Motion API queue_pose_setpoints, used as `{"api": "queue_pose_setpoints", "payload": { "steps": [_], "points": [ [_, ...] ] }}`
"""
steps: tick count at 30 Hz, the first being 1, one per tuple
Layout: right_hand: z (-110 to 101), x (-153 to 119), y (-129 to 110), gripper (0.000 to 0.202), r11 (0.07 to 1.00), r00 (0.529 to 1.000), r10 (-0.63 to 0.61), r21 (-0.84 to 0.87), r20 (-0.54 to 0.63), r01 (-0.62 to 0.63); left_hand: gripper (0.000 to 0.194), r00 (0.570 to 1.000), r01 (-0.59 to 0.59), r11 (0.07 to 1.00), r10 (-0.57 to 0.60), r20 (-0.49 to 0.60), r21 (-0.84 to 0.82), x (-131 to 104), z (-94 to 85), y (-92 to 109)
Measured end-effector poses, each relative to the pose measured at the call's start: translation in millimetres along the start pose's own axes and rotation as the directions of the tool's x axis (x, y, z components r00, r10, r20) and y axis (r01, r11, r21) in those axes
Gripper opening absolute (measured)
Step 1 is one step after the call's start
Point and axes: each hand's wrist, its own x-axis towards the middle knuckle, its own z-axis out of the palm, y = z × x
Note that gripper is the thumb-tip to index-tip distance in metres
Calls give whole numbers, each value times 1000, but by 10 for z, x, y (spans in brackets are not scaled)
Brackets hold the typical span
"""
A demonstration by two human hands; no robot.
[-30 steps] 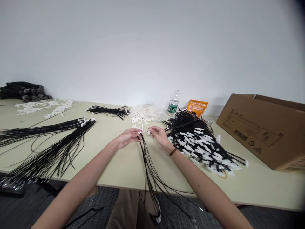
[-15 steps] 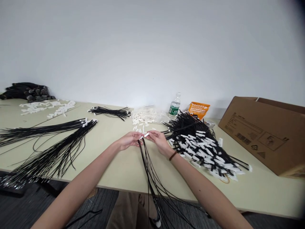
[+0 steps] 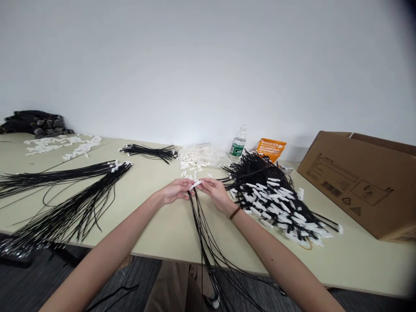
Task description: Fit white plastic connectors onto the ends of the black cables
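Over the middle of the table my left hand point(image 3: 177, 190) and my right hand point(image 3: 214, 193) meet, fingertips close together. Between them is a small white plastic connector housing point(image 3: 196, 184). My right fingers pinch its right end. My left fingers close around the ends of several thin black cables point(image 3: 201, 229), whose tops meet the white piece. The cables hang down past the table's front edge. Whether the housing is fully seated on a cable end is too small to tell. Loose white housings point(image 3: 190, 173) lie just beyond my fingers.
At right lies a pile of black cables with white connectors point(image 3: 279, 203), beside a cardboard box point(image 3: 357, 186). A water bottle point(image 3: 238, 145), an orange pouch point(image 3: 271, 149) and a clear bag of white pieces point(image 3: 201, 155) stand behind. Cable bundles point(image 3: 78, 199) spread at left.
The white housing in my right fingers has moved slightly left and now meets the cable ends at my left fingertips. The rest of the table looks the same.
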Motion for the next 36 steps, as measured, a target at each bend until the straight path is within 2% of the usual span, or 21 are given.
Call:
{"api": "queue_pose_setpoints", "payload": {
  "steps": [11, 13, 14, 15, 16, 18, 20, 22, 24, 26, 30, 36],
  "points": [
    [-16, 23, 66, 32, 988, 997, -45, -147, 63, 54, 28, 1000, -1, 999, 2, -25, 35, 50, -19, -43],
    [-21, 14, 57, 32, 960, 990, -122, -244, 67, 135, 28, 999, -3, 999, 4, -35, 33, 57, -19, -50],
    [-26, 2, 42, 32, 917, 976, -207, -333, 69, 218, 27, 999, -8, 1000, 9, -37, 24, 61, -20, -52],
    [-31, -15, 22, 30, 833, 944, -318, -449, 91, 324, 26, 999, -16, 1000, 17, -37, 11, 65, -21, -53],
    [-36, -35, -2, 27, 694, 888, -435, -571, 150, 437, 24, 999, -28, 1000, 28, -39, -7, 69, -23, -53],
    [-46, -79, -49, 19, 295, 726, -577, -734, 374, 612, 21, 998, -53, 997, 50, -44, -55, 77, -27, -50],
    [-48, -115, -79, 19, -69, 581, -557, -730, 594, 680, 17, 997, -73, 991, 69, -44, -109, 81, -27, -45],
    [-41, -133, -84, 19, -279, 502, -502, -682, 704, 677, 13, 996, -83, 983, 78, -34, -163, 78, -17, -39],
    [-29, -134, -73, 18, -382, 474, -475, -659, 741, 648, 11, 997, -83, 974, 82, -17, -209, 68, 4, -33],
    [-21, -127, -61, 16, -436, 459, -467, -648, 756, 624, 11, 996, -79, 968, 83, 8, -239, 55, 31, -30],
    [-23, -120, -61, 13, -491, 422, -481, -635, 768, 596, 12, 995, -67, 964, 84, 57, -256, 37, 84, -35],
    [-18, -144, -120, 13, -576, 380, -447, -586, 810, 570, 16, 992, -91, 962, 109, 57, -256, 39, 112, -50]
  ]
}}
